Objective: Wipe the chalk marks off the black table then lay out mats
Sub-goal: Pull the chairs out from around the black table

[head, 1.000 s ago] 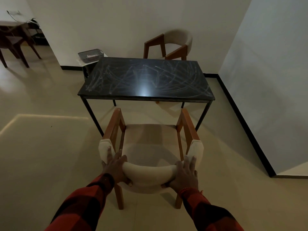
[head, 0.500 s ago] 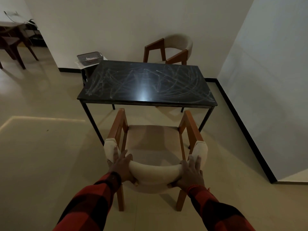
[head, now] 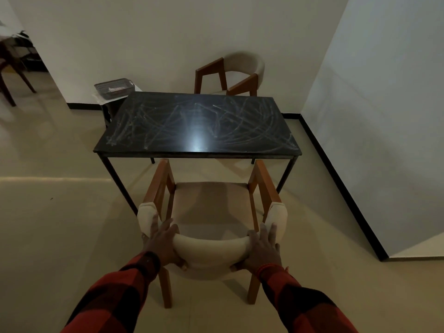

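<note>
Two hands grip the curved cream padded backrest of the wooden armchair (head: 211,227) I am handling at the near edge of the black rectangular metal-legged table (head: 199,127): my left hand (head: 162,245) and right hand (head: 263,248) each lay fingers over the top with the thumb wrapped beneath. Pale chalk scribbles (head: 249,121) cover the whole tabletop, none wiped, so I judge this a preliminary step, shifting the seat. Next I need a cloth and mats; I see neither, though one grey mesh basket (head: 114,87) beyond the far left corner holds something I cannot identify. Count: one table, two matching armchairs, the second cream-backed armchair (head: 237,74) against the wall, one basket.
</note>
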